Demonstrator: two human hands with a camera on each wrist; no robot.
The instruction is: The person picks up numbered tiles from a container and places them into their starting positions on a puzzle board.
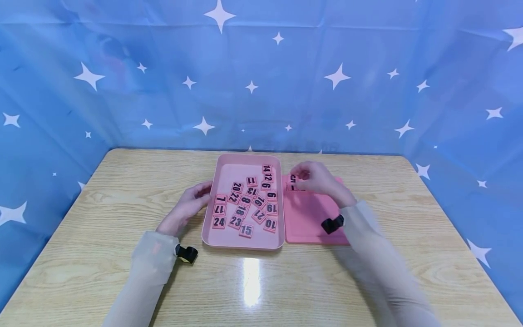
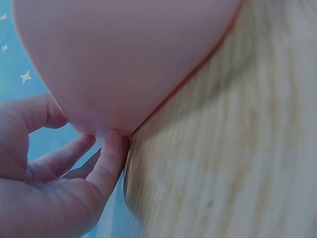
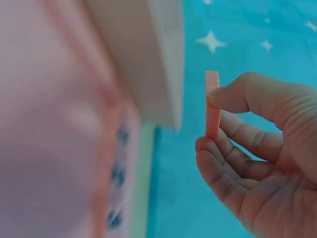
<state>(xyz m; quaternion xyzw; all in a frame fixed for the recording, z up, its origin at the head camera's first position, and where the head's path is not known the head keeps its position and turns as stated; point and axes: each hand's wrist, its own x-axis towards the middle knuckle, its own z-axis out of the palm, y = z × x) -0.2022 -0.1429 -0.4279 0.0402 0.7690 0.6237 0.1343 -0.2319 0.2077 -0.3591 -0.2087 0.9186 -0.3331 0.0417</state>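
My left hand [image 1: 191, 201] holds the left side of a shallow pink tray [image 1: 245, 159]. In the left wrist view, the thumb is at the rim and the fingertips are on the outer wall of the tray [image 2: 133, 59]. Above the far left part of a darker pink board [image 1: 306, 222], my right hand [image 1: 316, 179] pinches a small pink number tile [image 3: 212, 104] between thumb and fingers, seen edge-on from the wrist. A tile with a 5 [image 1: 293, 179] shows at those fingertips, and another tile [image 1: 291, 187] lies just below, partly covered by the hand.
Several tiles with black numbers lie scattered in the tray, among them 24 [image 1: 219, 222], 15 [image 1: 246, 230] and 10 [image 1: 270, 225]. Tray and board stand side by side on a wooden table [image 1: 135, 181]. A blue star-printed cloth [image 1: 245, 109] hangs behind.
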